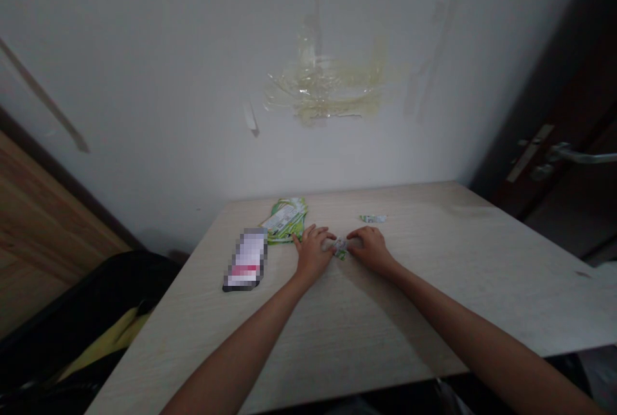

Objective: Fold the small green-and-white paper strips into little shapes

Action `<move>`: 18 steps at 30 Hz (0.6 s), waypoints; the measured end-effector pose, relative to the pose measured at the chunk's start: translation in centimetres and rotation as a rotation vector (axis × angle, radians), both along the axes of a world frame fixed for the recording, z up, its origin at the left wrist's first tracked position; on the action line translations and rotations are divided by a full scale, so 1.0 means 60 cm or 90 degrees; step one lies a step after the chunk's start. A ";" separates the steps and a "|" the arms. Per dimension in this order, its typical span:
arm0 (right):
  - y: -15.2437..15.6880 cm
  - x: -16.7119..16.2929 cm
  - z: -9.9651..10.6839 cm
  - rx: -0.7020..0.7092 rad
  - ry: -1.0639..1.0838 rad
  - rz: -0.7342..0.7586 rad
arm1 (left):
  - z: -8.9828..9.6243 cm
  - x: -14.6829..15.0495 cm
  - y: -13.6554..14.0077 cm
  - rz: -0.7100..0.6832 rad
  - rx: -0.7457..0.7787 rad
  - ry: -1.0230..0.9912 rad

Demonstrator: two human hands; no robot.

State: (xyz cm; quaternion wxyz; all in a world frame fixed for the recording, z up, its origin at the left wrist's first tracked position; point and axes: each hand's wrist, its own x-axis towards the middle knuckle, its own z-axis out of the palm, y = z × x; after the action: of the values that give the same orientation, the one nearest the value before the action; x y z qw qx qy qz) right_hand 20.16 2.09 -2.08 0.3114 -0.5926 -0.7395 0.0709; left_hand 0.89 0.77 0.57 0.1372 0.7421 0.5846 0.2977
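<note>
Near the lower centre of the frame, the left hand [317, 253] and the right hand [372, 249] meet over a small printed piece [340, 250] in white, green and a touch of red. Each hand seems to pinch one side of it between thumb and forefinger, so the piece sits in the gap between them, low over the surface [409, 331]; whether it touches the wood cannot be told. The left hand's other fingers fan out, the outermost at the right edge of a green packet [289, 217], though contact there is unclear; the right hand's other fingers curl in. The handling of the piece looks under way and unfinished, as neither hand has let go of it. A strip [373, 218] with similar printing lies loose just beyond the right hand, apart from everything else, and may be a part already dealt with; whether it was cut from the packet does not show. The packet lies flat left of centre, and a phone [247, 259], its screen blurred out, rests at its lower left. Further out, yellowed tape [332, 90] clings to the pale wall [193, 49] at upper centre, a dark door [585, 106] with a metal handle [588, 157] stands at the right, and a black bag [130, 277] with something yellow [108, 341] sits at lower left.
</note>
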 end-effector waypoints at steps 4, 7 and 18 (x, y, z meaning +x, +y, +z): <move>0.001 0.000 0.000 -0.011 -0.007 0.012 | 0.002 0.000 -0.002 0.006 0.009 -0.011; 0.001 0.000 0.001 -0.018 -0.006 0.016 | 0.000 0.001 -0.003 0.031 0.030 -0.015; 0.008 0.006 -0.007 0.017 0.072 0.009 | 0.000 0.003 0.000 0.044 0.050 -0.060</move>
State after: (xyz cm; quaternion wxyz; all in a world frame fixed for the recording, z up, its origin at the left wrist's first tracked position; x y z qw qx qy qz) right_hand 20.49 2.58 -2.48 0.3604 -0.5782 -0.7255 0.0967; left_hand 1.06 0.80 0.57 0.1249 0.7113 0.5910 0.3594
